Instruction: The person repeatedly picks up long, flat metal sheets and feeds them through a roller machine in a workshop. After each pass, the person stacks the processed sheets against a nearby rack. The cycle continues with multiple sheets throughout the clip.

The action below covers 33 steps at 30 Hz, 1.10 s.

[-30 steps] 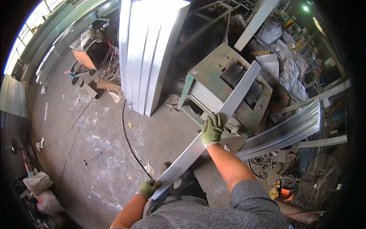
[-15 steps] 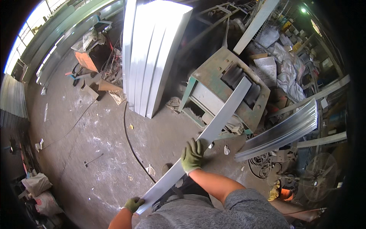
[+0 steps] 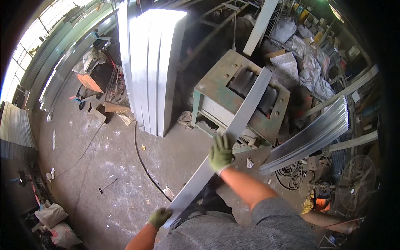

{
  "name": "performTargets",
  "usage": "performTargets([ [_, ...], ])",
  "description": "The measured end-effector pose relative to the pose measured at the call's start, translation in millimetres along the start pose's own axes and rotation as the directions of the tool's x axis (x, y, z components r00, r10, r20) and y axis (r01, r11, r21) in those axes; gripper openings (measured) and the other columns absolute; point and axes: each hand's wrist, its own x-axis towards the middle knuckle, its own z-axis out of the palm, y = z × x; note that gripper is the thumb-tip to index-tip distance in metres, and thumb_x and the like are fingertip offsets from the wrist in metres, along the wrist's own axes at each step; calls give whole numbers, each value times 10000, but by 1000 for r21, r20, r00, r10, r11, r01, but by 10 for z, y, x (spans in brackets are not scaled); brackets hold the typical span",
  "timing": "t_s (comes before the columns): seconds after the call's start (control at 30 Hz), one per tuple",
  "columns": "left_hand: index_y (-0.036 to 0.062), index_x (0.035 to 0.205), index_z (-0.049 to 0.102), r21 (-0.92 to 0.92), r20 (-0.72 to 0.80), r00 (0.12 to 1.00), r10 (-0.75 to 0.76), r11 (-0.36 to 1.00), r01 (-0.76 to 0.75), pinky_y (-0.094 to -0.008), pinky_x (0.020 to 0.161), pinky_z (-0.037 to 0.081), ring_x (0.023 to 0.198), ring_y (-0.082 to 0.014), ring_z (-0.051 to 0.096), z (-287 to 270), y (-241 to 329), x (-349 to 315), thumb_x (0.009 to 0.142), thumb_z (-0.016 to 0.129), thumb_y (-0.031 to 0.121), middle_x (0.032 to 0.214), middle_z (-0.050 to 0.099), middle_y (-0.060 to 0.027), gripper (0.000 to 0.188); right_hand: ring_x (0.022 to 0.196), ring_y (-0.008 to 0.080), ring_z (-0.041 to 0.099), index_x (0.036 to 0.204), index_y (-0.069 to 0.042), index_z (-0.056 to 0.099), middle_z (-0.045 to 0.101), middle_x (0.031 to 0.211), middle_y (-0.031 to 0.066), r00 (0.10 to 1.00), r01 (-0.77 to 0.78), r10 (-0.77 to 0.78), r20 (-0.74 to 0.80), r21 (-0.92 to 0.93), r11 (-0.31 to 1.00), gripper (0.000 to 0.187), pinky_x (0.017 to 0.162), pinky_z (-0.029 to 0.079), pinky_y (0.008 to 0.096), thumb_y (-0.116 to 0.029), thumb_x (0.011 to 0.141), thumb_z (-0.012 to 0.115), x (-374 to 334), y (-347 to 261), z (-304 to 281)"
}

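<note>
Holding a long metal strip (image 3: pixel 221 150), both gloved hands are closing on it: the right hand (image 3: pixel 220 153) mid-length, the left hand (image 3: pixel 159 216) at its near end, its far end lying over the green roller machine (image 3: pixel 216 89).

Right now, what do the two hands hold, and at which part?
Both hold one long metal strip: the left hand at its near end, the right hand on its edge near the middle.
</note>
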Motion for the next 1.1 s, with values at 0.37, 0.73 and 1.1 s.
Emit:
performTargets([
  [0.37, 10, 1218, 760, 60, -79, 963, 258, 965, -254, -502, 896, 572, 1052, -443, 762, 71, 3038, 1608, 985, 714, 596, 1089, 785, -288, 633, 1502, 482, 451, 1511, 28, 554, 505, 1615, 230, 964, -210, 201, -174, -32, 977, 529, 1246, 369, 581, -246, 1059, 560, 891, 1251, -46],
  [0.73, 13, 1313, 737, 258, -47, 868, 495, 845, -468, -507, 1042, 544, 1228, -462, 697, -41, 5537, 2693, 1010, 575, 701, 1269, 741, -300, 770, 1395, 439, 574, 1420, -5, 663, 626, 1513, 219, 960, -109, 96, -265, -34, 993, 439, 1189, 433, 557, -217, 1039, 615, 1243, 1956, -412],
  [1.1, 259, 1383, 741, 245, -16, 890, 455, 865, -438, -507, 1076, 530, 1271, -452, 678, 50, 5803, 2772, 1073, 501, 644, 1322, 737, -251, 549, 1309, 429, 612, 1218, -5, 725, 695, 1373, 201, 921, -108, 100, -375, 1, 994, 281, 1145, 459, 548, -172, 1007, 641, 1611, 2223, -522],
])
